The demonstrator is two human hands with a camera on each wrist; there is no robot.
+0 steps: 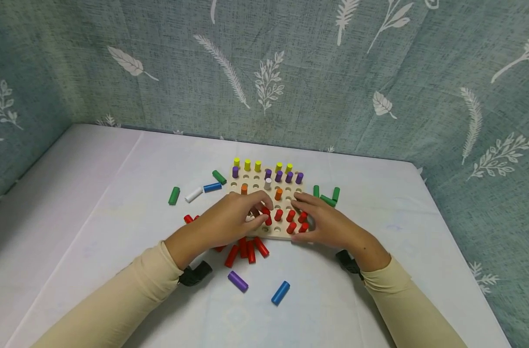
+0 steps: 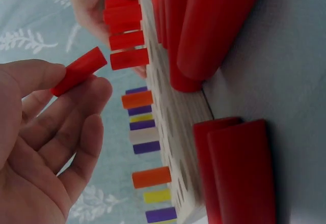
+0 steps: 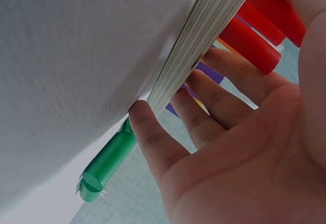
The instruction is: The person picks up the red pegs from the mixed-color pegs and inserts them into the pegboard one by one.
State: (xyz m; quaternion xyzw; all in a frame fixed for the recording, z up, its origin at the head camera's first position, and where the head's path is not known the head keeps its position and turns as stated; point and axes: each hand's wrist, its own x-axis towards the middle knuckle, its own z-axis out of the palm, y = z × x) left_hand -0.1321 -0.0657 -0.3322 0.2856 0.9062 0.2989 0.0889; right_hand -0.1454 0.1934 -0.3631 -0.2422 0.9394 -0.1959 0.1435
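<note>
Between thumb and fingers, my left hand (image 1: 225, 220) pinches a red peg (image 2: 80, 72), tilted, above the near part of a wooden pegboard (image 1: 283, 235). My right hand (image 1: 330, 220) rests at the board's right side, its fingers extended and touching the edge (image 3: 178, 56). Several red pegs (image 1: 291, 215) stand in the holes at the near right. Orange pegs (image 1: 278, 194) and a white peg (image 1: 268, 183) stand mid-board. Purple pegs (image 1: 289, 177) and yellow pegs (image 1: 257, 166) line the far rows. My left hand hides the board's near left part in the head view.
Loose red pegs (image 1: 251, 252) lie before the board, with a purple peg (image 1: 238, 281) and a blue peg (image 1: 280, 293) nearer. Left of it lie green (image 1: 174, 195), white (image 1: 194, 195) and blue pegs (image 1: 212, 187). Several green pegs (image 1: 327, 200) lie to the right.
</note>
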